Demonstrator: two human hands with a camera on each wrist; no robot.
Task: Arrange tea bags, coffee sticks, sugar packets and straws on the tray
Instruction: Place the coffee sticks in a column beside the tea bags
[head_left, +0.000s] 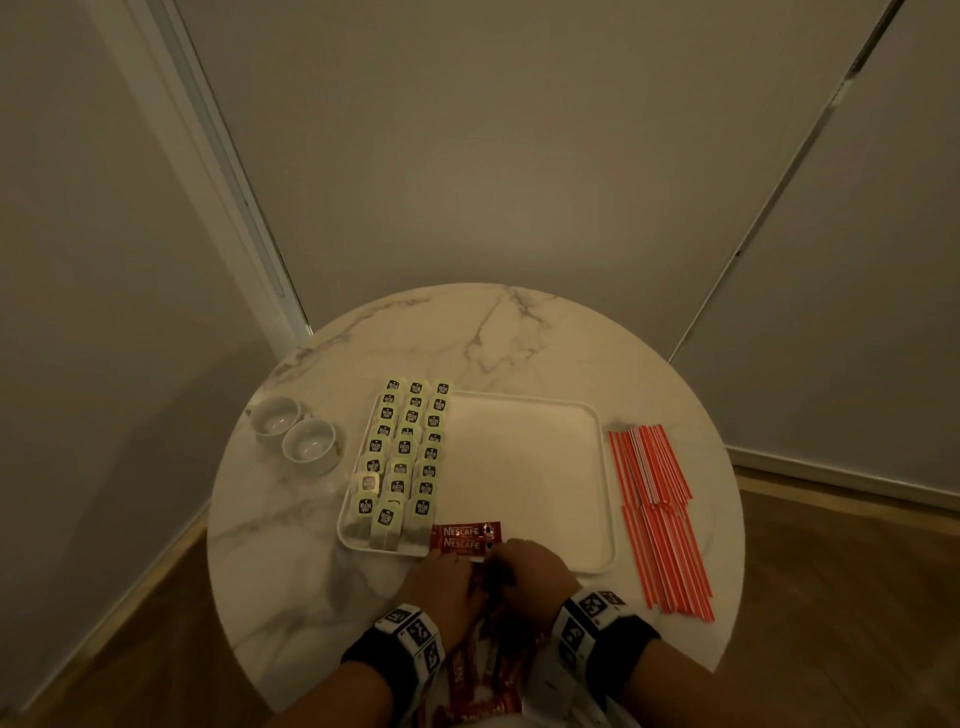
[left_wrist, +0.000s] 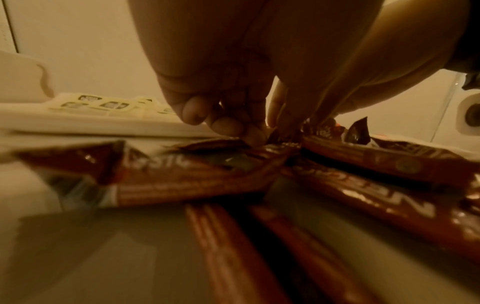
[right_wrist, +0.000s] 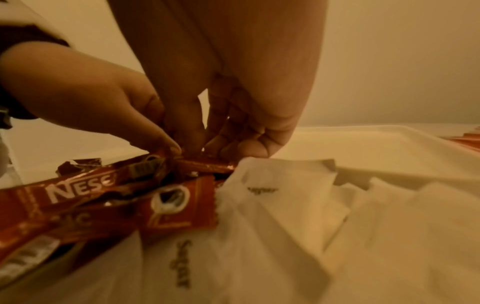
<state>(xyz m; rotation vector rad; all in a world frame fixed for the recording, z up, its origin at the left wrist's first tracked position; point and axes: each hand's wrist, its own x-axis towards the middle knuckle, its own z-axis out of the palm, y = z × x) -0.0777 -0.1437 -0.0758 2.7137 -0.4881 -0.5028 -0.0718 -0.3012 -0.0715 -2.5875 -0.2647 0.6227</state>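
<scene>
Red foil coffee sticks (head_left: 466, 538), two of them, lay side by side in the near part of the white rectangular plastic tray (head_left: 524, 467), just beside the three columns of pale-green tagged tea bags (head_left: 410, 452) that filled its left side. The coffee step was in hand, by my reading, and barely begun. Both hands met over the loose heap of red sticks (right_wrist: 78, 197) at the near edge of the round marble-topped table (head_left: 519, 338). The left hand (head_left: 441, 582) and the right hand (head_left: 535, 571) had their fingertips (left_wrist: 226, 125) curled down together, pinching what looked like one stick at the top of the heap; exactly which stick each held was blurred. White paper sugar packets (right_wrist: 285, 216) lay just right of the heap, off the tray. The red-and-white striped straws (head_left: 660, 514) lay on the table right of the tray. Next, the pinched stick probably needed lifting free and laying parallel against the two placed.
</scene>
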